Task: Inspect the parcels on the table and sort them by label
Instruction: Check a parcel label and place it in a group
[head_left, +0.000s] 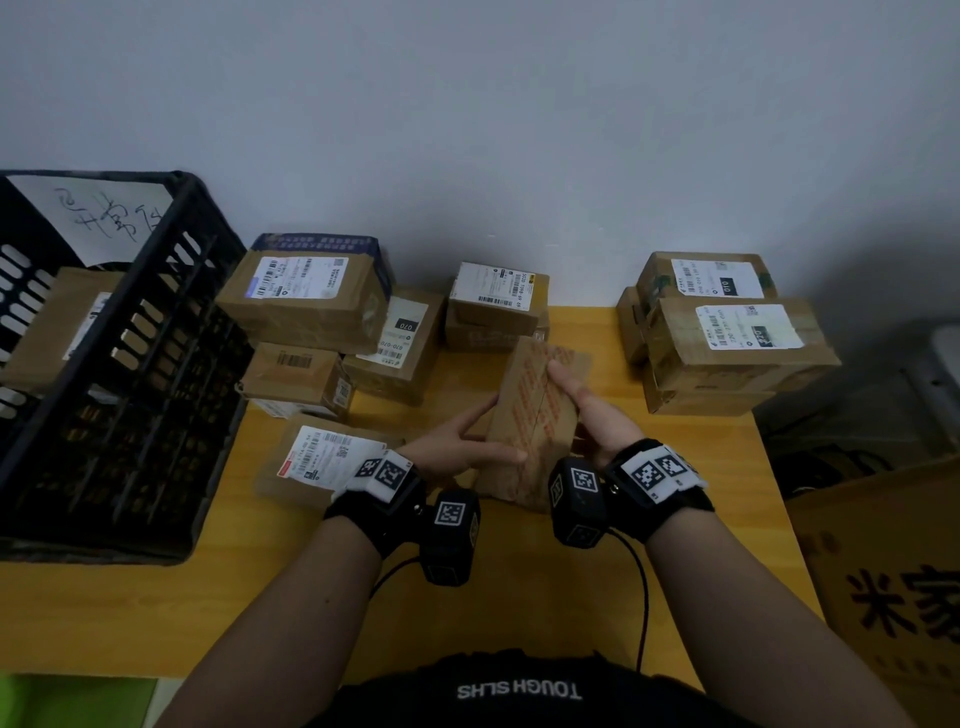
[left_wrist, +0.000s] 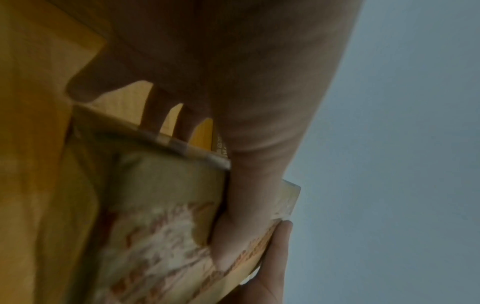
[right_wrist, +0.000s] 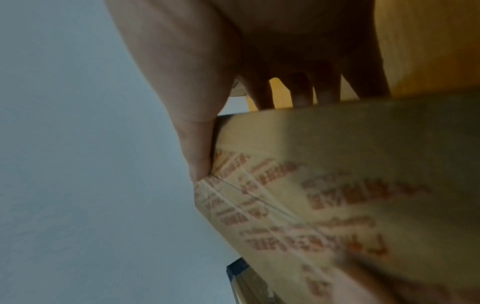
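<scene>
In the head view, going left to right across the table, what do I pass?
Black crate → left pile of boxes → left hand → held box with red print → right hand → right stack of boxes → big carton beside the table.

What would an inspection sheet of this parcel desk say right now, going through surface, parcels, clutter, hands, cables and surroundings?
Surface: yellow table, against a grey wall.
Job's things: held box with red print, no label facing up; labelled parcels stacked at left, middle and right; flat labelled parcel near the left wrist.
Clutter: nothing seen.
Hands: left hand and right hand grip the box from both sides.
Cables: black cable trails from the wrist cameras.
Surroundings: black crate at left, holding a parcel; printed carton at right.
</scene>
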